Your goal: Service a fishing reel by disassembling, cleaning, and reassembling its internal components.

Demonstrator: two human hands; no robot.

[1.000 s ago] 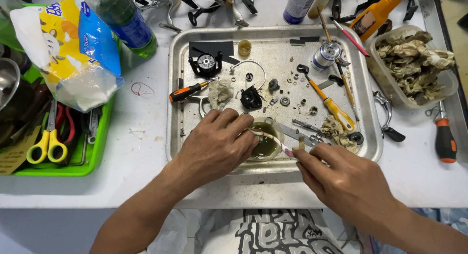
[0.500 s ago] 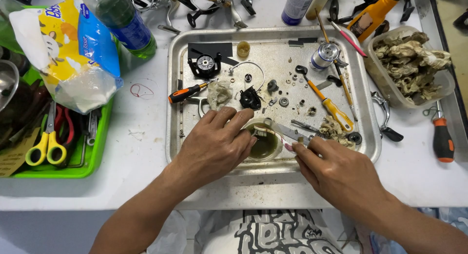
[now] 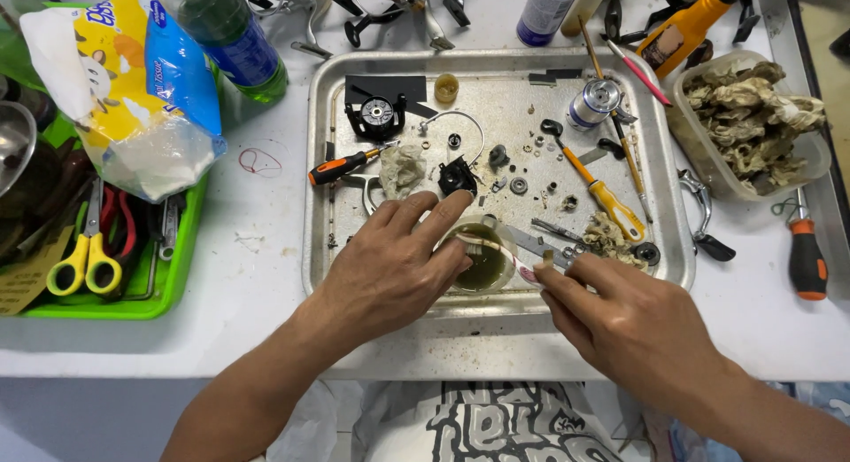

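Right, from my seat I see both hands low over the near edge of a metal tray point(image 3: 323, 161) that sits on the white desk point(image 3: 257, 338). My left hand point(image 3: 390, 267) curls around a small round cup point(image 3: 482, 267) of murky greenish liquid, fingers wrapped on its left rim, the cup standing inside the tray near its front wall. My right hand point(image 3: 633, 325) pinches a thin brush point(image 3: 496, 248) whose pale handle lies across the top of the cup (whether the tip is wet I cannot tell). Just behind the cup lie a small black part point(image 3: 458, 174) and a crumpled grey rag point(image 3: 403, 170), with an orange-handled screwdriver point(image 3: 341, 168) to their left. A yellow-handled screwdriver point(image 3: 602, 192) runs diagonally on the tray's right half among scattered washers and screws, and a silver spool point(image 3: 595, 101) stands near the far right corner. Off the tray, a green bin point(image 3: 150, 298) with yellow scissors point(image 3: 84, 258) sits at the left, and a clear tub of dirty rags point(image 3: 753, 125) at the right
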